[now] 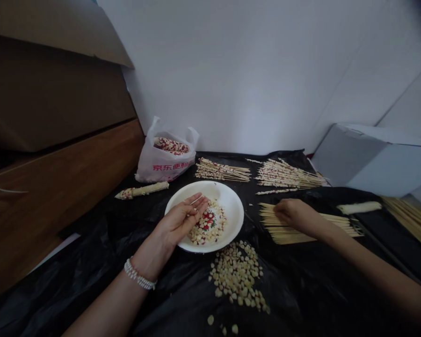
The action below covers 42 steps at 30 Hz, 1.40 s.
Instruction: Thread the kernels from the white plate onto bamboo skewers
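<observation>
My left hand (185, 216) is held palm up over the left side of a white bowl (235, 210), fingers stretched out. Corn kernels (215, 229) lie inside the bowl, around a red and green pattern on its bottom. On the right, my right hand (294, 214) reaches down onto a row of bare bamboo skewers (277, 231). Its fingers are bent and pinched at the skewers; the fingertips are partly hidden. In front of the bowl, more pale kernels (236, 274) are heaped on the black plastic sheet (182, 299).
Behind the bowl stands a white plastic bag (150, 157) with red and white corn cobs (171, 144). A partly stripped cob (143, 190) lies before it. Two piles of kernel-threaded skewers (217, 169) lie farther back. A bare cob (359, 207) and a white box (375, 159) are at right.
</observation>
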Each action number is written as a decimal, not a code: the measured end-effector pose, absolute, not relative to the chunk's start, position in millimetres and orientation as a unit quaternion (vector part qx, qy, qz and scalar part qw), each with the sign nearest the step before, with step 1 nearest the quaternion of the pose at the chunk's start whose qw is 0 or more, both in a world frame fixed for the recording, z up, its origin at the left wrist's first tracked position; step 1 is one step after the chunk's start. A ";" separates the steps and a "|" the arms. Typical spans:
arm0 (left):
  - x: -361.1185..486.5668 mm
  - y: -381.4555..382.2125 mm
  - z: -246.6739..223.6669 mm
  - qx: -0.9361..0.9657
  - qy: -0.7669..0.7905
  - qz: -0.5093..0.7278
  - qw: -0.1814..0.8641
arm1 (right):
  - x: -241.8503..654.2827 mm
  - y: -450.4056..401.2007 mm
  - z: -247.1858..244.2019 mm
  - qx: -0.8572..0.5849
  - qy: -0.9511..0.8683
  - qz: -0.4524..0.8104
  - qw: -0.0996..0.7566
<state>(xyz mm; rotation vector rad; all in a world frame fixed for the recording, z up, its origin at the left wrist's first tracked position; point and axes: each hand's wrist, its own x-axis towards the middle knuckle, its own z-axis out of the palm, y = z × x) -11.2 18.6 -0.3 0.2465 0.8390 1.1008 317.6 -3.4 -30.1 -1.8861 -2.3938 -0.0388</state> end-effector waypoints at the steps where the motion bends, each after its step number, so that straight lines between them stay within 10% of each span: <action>1: -11.1 18.7 -0.4 0.116 0.383 0.506 0.764 | 315.7 -6.1 -32.9 -0.612 -0.790 -0.027 0.029; 21: -15.6 17.7 -6.7 0.143 0.348 0.483 0.791 | 307.4 -7.8 -39.2 -0.546 -0.819 -0.164 -0.063; 42: -11.5 14.6 -5.9 0.183 0.341 0.525 0.758 | 159.9 0.1 17.9 -0.435 -0.822 -0.169 0.327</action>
